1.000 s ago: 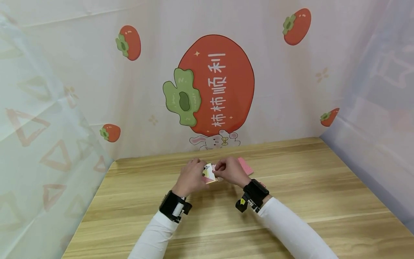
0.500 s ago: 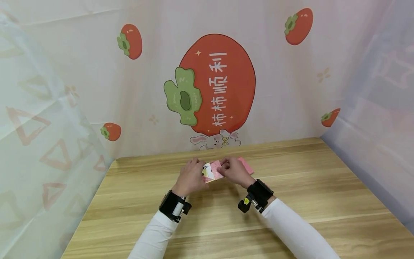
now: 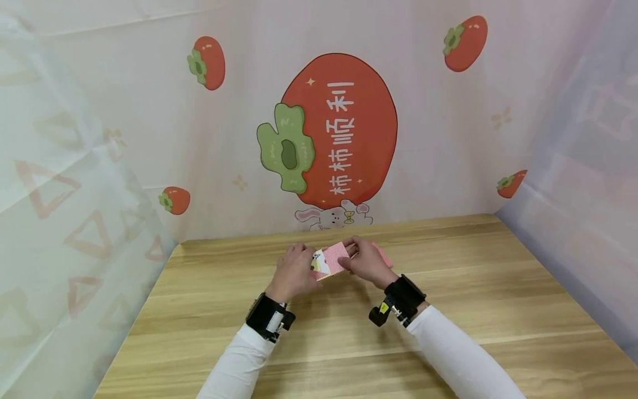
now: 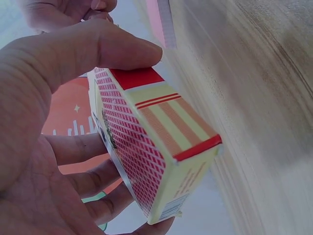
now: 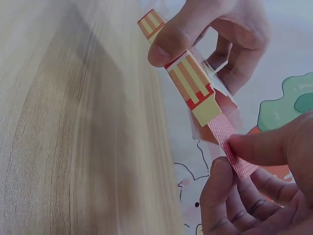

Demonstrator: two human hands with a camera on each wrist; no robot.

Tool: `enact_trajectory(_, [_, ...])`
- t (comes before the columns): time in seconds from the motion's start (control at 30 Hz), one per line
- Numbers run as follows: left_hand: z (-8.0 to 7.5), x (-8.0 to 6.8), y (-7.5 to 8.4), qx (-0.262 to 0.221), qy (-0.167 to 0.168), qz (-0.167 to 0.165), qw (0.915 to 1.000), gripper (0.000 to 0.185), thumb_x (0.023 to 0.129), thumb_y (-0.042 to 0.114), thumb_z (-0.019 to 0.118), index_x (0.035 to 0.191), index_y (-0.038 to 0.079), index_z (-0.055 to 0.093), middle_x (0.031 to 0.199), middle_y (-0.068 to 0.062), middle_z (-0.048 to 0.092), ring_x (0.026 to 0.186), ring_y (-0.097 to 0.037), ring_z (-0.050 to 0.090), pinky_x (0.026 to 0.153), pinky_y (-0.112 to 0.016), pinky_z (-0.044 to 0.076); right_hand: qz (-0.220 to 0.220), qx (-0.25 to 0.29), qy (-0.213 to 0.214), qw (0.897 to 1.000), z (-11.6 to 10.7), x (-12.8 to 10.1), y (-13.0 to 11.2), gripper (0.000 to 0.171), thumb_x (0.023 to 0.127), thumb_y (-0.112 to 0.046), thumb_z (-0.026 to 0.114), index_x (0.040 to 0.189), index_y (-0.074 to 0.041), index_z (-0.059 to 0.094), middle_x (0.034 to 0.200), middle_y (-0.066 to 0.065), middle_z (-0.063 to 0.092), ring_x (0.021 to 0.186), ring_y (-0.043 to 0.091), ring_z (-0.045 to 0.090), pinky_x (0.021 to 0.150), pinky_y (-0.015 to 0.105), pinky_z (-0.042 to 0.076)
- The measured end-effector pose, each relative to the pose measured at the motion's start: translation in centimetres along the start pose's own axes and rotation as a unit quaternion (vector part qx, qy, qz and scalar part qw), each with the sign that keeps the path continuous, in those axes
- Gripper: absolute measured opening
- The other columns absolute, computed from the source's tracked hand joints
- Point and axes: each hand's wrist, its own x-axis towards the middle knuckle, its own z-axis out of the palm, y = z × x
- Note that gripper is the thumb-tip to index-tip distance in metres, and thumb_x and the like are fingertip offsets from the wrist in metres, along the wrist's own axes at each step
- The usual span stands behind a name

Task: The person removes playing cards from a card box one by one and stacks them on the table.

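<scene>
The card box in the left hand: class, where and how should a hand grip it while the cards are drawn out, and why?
Grip the card box across its narrow long edges, thumb on one and fingers opposite, as the left hand does. Come from its closed end: the cards pinched by the right hand leave the open end.

Only legible txt: white chars "柿柿顺利" on big red persimmon [image 3: 344, 133] on backdrop; card box [image 4: 151, 147] has a barcode-ish patch at bottom corner, print too small/blurred to read.
</scene>
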Motion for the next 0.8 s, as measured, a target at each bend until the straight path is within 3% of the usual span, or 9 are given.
enact_trajectory(0.27, [0.2,0.3,0.0,-0.008,0.001,-0.012,0.9999,0.071,0.064,0.026,0.095,0.123,-0.001,0.065,0.118,-0.016,0.059,0.109,-0.035,0.055,0.085,-0.059,0.049,0.007,-0.006,0.038,0.999,-0.1,0.3,0.2,0.034,0.096,-0.003,0.066,0.130,-0.002,0.059,0.090,0.014,0.061,0.077,0.043,0.064,0.064,0.044,0.056])
enact_trajectory(0.47, [0.2,0.5,0.1,-0.006,0.003,-0.011,0.9999,0.070,0.064,0.026,0.095,0.122,-0.001,0.066,0.116,-0.016,0.059,0.106,-0.034,0.055,0.085,-0.057,0.049,0.016,-0.014,0.053,0.998,-0.5,0.5,0.0,0.041,0.098,-0.001,0.062,0.138,-0.002,0.054,0.090,0.015,0.059,0.068,0.035,0.063,0.056,0.033,0.052])
enact_trajectory(0.57, [0.0,0.6,0.2,-0.009,-0.001,-0.008,0.9999,0.069,0.065,0.026,0.095,0.122,-0.001,0.066,0.117,-0.017,0.059,0.108,-0.035,0.055,0.085,-0.059,0.049,0.001,-0.042,0.039,0.998,-0.9,0.6,-0.1,0.053,0.095,0.001,0.062,0.145,-0.005,0.049,0.090,0.015,0.060,0.071,0.036,0.064,0.056,0.029,0.050])
enact_trajectory(0.67, [-0.1,0.6,0.2,-0.012,-0.001,-0.001,0.9999,0.069,0.064,0.025,0.096,0.121,-0.001,0.066,0.117,-0.018,0.059,0.109,-0.036,0.055,0.085,-0.060,0.049,-0.042,-0.088,0.009,0.995,-1.5,0.7,0.0,0.066,0.089,0.004,0.065,0.150,-0.006,0.045,0.097,0.016,0.061,0.075,0.032,0.061,0.060,0.030,0.050])
enact_trajectory(0.8, [-0.1,0.6,0.2,-0.009,-0.011,0.012,0.9998,0.068,0.062,0.024,0.098,0.118,0.000,0.067,0.113,-0.017,0.060,0.103,-0.034,0.055,0.082,-0.057,0.050,-0.101,-0.169,-0.045,0.979,-2.3,0.6,0.0,0.071,0.083,0.005,0.071,0.149,-0.008,0.048,0.119,0.017,0.057,0.089,0.025,0.056,0.069,0.033,0.052])
